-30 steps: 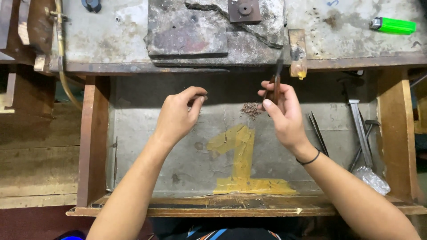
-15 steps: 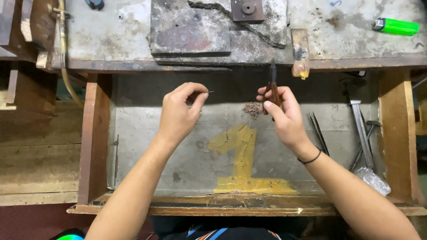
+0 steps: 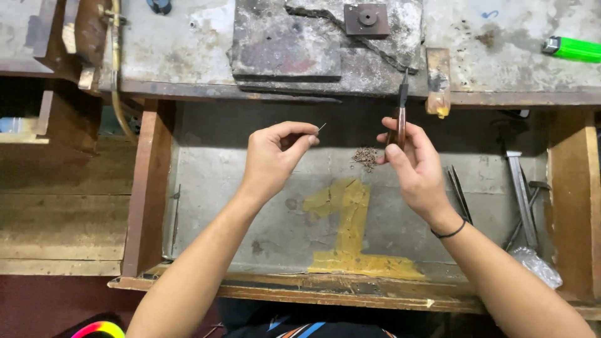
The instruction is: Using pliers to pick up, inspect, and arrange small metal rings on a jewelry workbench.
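- Left hand (image 3: 272,159): raised over the open drawer (image 3: 250,225), thumb and forefinger pinched shut on a thin wire piece (image 3: 320,128); its tip pokes out up and to the right of the fingertips.
- Right hand (image 3: 410,166): grip closed around the brown handles of a pair of pliers (image 3: 400,116), held upright; the dark nose points up toward the front edge of the worktop (image 3: 188,56). Whether the plier nose is open or closed cannot be told.
- The two hands are apart, level with each other, and the wire piece does not touch the pliers.
- Small heap of brownish metal bits (image 3: 365,156) lies on the drawer floor between the hands, just beside the right hand.
- Yellow painted mark (image 3: 347,231) on drawer floor, below the heap.
- Metal hand tools (image 3: 523,194) lie at the drawer's right side.
- Green lighter (image 3: 576,49) rests on the worktop, far right.
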